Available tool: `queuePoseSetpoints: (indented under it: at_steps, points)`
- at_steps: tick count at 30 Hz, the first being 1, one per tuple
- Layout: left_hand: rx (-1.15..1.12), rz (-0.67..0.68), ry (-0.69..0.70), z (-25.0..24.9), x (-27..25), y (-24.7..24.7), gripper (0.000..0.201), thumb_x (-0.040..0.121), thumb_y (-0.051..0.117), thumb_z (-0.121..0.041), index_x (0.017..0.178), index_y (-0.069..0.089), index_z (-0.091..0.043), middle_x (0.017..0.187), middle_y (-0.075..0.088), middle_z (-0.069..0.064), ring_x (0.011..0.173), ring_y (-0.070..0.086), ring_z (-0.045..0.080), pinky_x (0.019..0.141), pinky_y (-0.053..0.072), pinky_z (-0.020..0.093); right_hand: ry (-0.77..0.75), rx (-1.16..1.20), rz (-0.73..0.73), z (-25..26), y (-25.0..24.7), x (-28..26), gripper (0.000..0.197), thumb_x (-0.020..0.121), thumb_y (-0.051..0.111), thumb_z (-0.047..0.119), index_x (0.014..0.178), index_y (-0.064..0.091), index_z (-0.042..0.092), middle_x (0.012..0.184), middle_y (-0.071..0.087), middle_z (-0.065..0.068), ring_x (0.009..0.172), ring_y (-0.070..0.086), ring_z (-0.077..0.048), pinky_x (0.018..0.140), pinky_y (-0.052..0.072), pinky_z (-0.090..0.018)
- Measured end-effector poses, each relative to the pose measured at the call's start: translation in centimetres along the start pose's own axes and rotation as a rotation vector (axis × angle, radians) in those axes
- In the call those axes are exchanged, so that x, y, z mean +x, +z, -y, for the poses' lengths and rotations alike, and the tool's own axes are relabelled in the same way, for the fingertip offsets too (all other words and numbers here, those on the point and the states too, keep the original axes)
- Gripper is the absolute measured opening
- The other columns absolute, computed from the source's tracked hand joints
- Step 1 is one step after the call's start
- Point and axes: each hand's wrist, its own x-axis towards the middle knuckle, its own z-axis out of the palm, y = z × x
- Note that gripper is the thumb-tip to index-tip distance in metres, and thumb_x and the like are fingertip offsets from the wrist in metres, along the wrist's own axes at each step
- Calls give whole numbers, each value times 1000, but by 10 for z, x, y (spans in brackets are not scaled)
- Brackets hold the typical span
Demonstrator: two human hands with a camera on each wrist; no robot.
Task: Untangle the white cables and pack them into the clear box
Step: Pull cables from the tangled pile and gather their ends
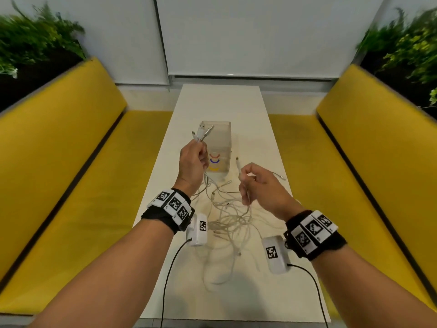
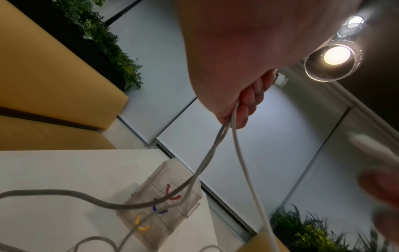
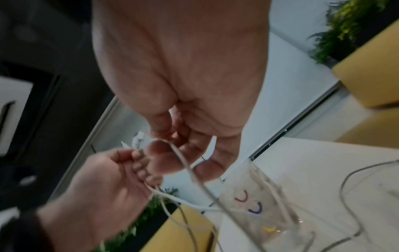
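Tangled white cables (image 1: 227, 223) lie nearest; left hand (image 1: 192, 165) grips several plug ends, right hand (image 1: 260, 185) pinches one; wrist views show curled fingers (image 2: 251, 100).

Your head cam looks forward and down the long white table (image 1: 238, 102), both forearms in shot. The left wrist cam sits right under your left hand (image 2: 237, 59), tilted up toward the ceiling lamp (image 2: 333, 58). The right wrist cam does the same, blurry. All three share the clear box (image 1: 218, 136).
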Motion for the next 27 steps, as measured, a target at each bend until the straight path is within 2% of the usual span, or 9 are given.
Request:
queuePoseSetpoints:
  at_steps: [3, 7, 10, 12, 16, 18, 21, 23, 27]
  points:
    - [30, 63, -27, 2, -7, 13, 16, 86, 42, -20, 73, 45, -10, 51, 35, -12, 51, 29, 11, 52, 25, 27, -44, 106, -82, 16, -1, 16, 15, 105, 49, 17, 91, 54, 14, 68, 55, -4, 53, 46, -21, 54, 38, -32]
    - [69, 120, -19, 2, -19, 29, 23, 105, 38, -16, 94, 54, -2, 50, 51, -10, 47, 45, 5, 51, 36, 22, -38, 155, -140, 29, 12, 31, 10, 103, 49, 11, 101, 59, 10, 74, 59, -4, 55, 50, -15, 53, 42, -31]
    - [92, 125, -4, 6, -20, 35, 23, 102, 48, -25, 91, 53, -5, 68, 55, 8, 54, 48, 16, 51, 42, 27, -30, 153, -239, 32, 22, 36, 10, 100, 56, 10, 99, 65, 5, 76, 66, -8, 56, 56, -15, 51, 48, -30]
    - [145, 82, -14, 11, -19, 37, 21, 104, 49, -23, 92, 55, -8, 77, 56, 16, 56, 50, 17, 50, 45, 29, -20, 135, -298, 31, 26, 39, 9, 98, 59, 8, 96, 67, 4, 76, 69, -10, 54, 58, -14, 51, 50, -31]
    - [228, 20, -20, 15, -19, 41, 23, 108, 42, -18, 89, 51, -8, 70, 56, 8, 50, 50, 12, 43, 43, 27, -19, 86, -367, 28, 31, 43, 7, 96, 61, 6, 95, 65, 1, 74, 69, -13, 49, 59, -13, 46, 51, -29]
    - [290, 8, -7, 16, -20, 44, 25, 108, 40, -19, 86, 49, -11, 72, 57, 7, 55, 54, 13, 45, 46, 28, -21, 62, -380, 24, 31, 43, 10, 97, 61, 9, 99, 63, 0, 75, 68, -13, 48, 57, -13, 44, 48, -26]
    - [253, -70, -20, 13, -14, 40, 28, 108, 37, -19, 83, 48, -14, 73, 53, 6, 64, 54, 15, 58, 49, 31, -7, 65, -307, 10, 30, 37, 18, 99, 59, 14, 105, 59, -4, 71, 62, -12, 45, 51, -11, 43, 42, -22]
    - [198, -136, -31, 8, -4, 33, 31, 106, 35, -20, 78, 47, -18, 71, 52, 5, 69, 55, 22, 65, 47, 35, -27, 24, -229, -10, 31, 29, 18, 100, 56, 14, 100, 61, -3, 64, 57, -8, 45, 46, -11, 47, 40, -24]
    - [21, -221, -22, -9, 5, 24, 32, 110, 28, -20, 81, 41, -16, 60, 37, -2, 50, 45, 20, 54, 51, 36, 19, -204, -103, -63, 30, 14, 23, 97, 50, 13, 82, 67, 6, 60, 54, 5, 56, 49, -10, 61, 45, -31]
